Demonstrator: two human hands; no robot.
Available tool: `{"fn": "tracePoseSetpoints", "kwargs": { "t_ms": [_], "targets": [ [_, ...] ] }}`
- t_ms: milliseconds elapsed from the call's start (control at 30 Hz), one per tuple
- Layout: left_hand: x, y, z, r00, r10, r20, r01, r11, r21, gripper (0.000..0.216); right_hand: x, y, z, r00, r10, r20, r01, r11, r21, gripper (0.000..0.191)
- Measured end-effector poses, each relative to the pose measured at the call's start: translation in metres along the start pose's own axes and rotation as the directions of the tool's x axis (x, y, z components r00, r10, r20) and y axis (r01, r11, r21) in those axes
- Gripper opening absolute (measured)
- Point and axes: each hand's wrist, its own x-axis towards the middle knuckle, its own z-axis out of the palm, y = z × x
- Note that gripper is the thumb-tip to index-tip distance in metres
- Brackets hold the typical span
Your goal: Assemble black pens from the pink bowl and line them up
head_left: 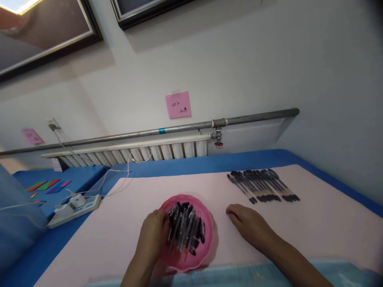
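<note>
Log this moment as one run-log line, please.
left hand: on pens in pink bowl | right hand: open, resting on table | pen row: beyond right hand, untouched

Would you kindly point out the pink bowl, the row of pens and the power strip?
pink bowl (208,249): head view, on its right inner wall.
row of pens (261,185): head view, mid-barrels.
power strip (89,202): head view, on its white casing.

One pink bowl (208,243), with a heap of pens (185,229) inside, way too tangled to count. Roughly a dozen more in the row of pens (261,187), packed too tight for an exact number. Two hands: left hand (154,235), right hand (248,223). Two pink notes (178,105), two picture frames (50,36), one power strip (76,205), one radiator (134,153).
</note>
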Motion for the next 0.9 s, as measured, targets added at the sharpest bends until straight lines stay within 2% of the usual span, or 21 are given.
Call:
{"fn": "tracePoseSetpoints", "kwargs": {
  "t_ms": [133,300,433,567,767,900],
  "targets": [
    [-0.001,0.001,0.007,0.997,0.069,0.044,-0.065,0.995,-0.082,0.022,0.001,0.002,0.002,1.0,-0.002,0.008,0.002,1.0,-0.015,0.024],
    [-0.003,0.009,0.023,0.99,0.138,0.029,-0.132,0.981,-0.145,0.02,0.002,0.003,0.003,1.0,-0.013,0.013,0.013,1.0,-0.023,0.025],
    [-0.004,0.019,0.026,0.987,0.124,0.098,-0.115,0.989,-0.089,0.016,0.002,0.003,0.003,1.0,-0.011,0.013,0.011,1.0,-0.028,0.024],
    [-0.006,0.029,0.024,0.986,0.129,0.104,-0.128,0.992,-0.017,0.016,0.001,0.003,0.003,1.0,-0.015,0.008,0.015,0.999,-0.034,0.024],
    [-0.007,0.037,0.03,0.979,0.136,0.151,-0.149,0.986,0.08,0.027,0.001,0.005,0.004,1.0,-0.022,0.003,0.022,0.999,-0.041,0.024],
    [-0.005,0.037,0.039,0.983,0.142,0.119,-0.153,0.984,0.094,0.034,0.001,0.005,0.005,1.0,-0.026,0.003,0.026,0.999,-0.043,0.023]
  ]
}}
